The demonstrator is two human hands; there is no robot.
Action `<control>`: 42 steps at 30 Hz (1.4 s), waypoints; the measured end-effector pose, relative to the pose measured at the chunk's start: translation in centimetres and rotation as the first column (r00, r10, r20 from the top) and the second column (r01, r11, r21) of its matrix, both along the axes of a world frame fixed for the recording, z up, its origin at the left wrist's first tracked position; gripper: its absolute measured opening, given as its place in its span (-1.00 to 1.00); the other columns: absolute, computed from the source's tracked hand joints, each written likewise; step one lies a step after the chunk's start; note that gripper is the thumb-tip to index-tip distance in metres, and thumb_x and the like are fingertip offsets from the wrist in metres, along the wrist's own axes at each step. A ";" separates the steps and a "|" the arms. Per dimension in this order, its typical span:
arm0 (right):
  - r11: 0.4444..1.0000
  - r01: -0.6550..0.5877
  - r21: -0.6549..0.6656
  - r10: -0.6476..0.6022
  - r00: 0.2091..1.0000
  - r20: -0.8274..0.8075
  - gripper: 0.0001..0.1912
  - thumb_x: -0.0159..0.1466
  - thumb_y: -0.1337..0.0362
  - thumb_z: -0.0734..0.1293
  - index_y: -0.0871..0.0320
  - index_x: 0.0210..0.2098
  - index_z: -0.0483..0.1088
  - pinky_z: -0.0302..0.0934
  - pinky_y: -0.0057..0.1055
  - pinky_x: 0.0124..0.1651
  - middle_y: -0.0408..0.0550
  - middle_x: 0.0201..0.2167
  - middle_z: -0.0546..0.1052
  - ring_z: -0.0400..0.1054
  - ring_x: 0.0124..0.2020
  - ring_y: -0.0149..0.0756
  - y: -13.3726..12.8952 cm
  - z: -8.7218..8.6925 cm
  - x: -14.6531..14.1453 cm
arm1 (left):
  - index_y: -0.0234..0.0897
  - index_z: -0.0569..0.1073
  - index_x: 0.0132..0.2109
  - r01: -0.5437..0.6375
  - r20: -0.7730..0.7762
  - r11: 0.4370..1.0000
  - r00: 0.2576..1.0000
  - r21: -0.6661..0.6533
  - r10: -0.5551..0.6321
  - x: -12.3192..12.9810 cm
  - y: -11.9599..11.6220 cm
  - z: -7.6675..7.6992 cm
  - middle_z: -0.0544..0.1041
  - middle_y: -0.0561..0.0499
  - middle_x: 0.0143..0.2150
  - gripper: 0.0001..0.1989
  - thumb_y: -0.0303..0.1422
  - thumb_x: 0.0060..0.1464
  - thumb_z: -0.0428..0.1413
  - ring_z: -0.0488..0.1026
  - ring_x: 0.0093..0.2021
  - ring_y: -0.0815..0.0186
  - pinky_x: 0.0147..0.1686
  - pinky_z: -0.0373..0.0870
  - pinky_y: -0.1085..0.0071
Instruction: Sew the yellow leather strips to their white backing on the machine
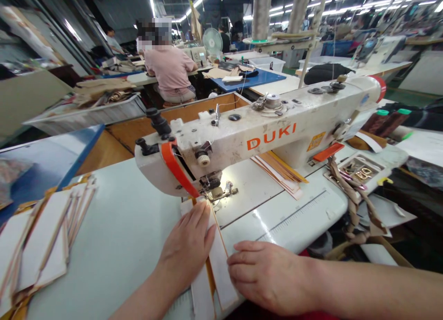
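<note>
A white strip with a tan edge point(221, 269) lies on the sewing machine bed, its far end at the presser foot point(216, 194) of the sewing machine point(224, 135). My left hand point(188, 237) rests flat on the strip close to the foot, fingers stretched forward. Against the strip's right edge, nearer to me, lie the loosely bent fingers of my right hand point(259, 269). It grips nothing that I can see. Another white strip point(202, 294) runs beside it on the left, partly under my left hand and wrist. The needle point cannot be made out.
Stacked white-and-tan strips point(44, 246) lie at the left, and more strips point(277, 172) behind the needle area. A tray of small metal parts point(362, 168) sits at right. Thread cones point(262, 15) stand above. A person in pink point(169, 71) sits ahead.
</note>
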State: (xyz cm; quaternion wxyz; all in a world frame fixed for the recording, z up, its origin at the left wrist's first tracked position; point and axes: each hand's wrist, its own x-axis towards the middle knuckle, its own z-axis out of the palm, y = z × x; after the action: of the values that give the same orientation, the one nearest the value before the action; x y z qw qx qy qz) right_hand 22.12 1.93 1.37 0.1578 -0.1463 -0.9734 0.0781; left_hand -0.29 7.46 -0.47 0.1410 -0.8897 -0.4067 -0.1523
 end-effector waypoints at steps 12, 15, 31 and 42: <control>1.000 -0.009 -0.018 0.008 1.000 -0.017 -0.80 0.36 0.38 0.19 0.27 -0.28 0.44 0.07 -0.28 0.23 0.04 -0.11 0.50 0.31 -0.01 -0.23 0.0 -0.1 0.0 | -0.45 0.29 0.12 -0.020 0.004 0.999 1.000 -0.038 0.020 0.3 0.0 0.3 0.45 -0.30 0.08 -0.63 -0.35 0.25 -0.11 0.40 0.10 0.04 0.02 0.41 0.11; 1.000 -0.013 -0.013 0.013 1.000 0.000 -0.78 0.36 0.40 0.17 0.27 -0.29 0.44 0.09 -0.29 0.22 0.04 -0.12 0.50 0.31 -0.02 -0.24 0.1 0.0 0.1 | -0.44 0.29 0.12 -0.038 -0.001 0.998 0.999 -0.043 0.038 0.5 0.0 0.3 0.45 -0.30 0.09 -0.64 -0.34 0.25 -0.11 0.40 0.11 0.05 0.02 0.42 0.11; 0.996 0.028 -0.087 -0.036 0.995 -0.091 -0.74 0.38 0.41 0.14 0.30 -0.07 0.42 0.09 -0.31 0.23 0.04 0.01 0.50 0.32 0.06 -0.31 0.1 -1.0 1.1 | -0.35 0.50 -0.09 0.329 0.167 0.944 0.932 -0.010 -0.323 -0.1 -9.4 1.7 0.60 -0.10 -0.09 -0.75 -0.53 0.23 -0.06 0.48 0.03 0.25 -0.03 0.46 0.40; 0.991 0.095 -0.094 -0.110 0.979 -0.170 -0.74 0.34 0.39 0.17 0.31 -0.07 0.42 0.19 -0.27 0.14 0.10 -0.13 0.52 0.31 0.03 -0.21 -0.7 -1.3 1.7 | -0.35 0.50 -0.08 0.332 0.139 0.943 0.933 0.026 -0.332 -0.3 -9.5 1.4 0.59 -0.13 -0.07 -0.74 -0.54 0.21 -0.06 0.47 0.06 0.24 -0.02 0.43 0.40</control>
State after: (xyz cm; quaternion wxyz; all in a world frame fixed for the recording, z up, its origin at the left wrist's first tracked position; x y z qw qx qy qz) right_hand 23.79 1.25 0.07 0.2401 -0.1953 -0.9428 0.1241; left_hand -0.54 -2.04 0.95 0.0851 -0.9324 -0.2594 -0.2370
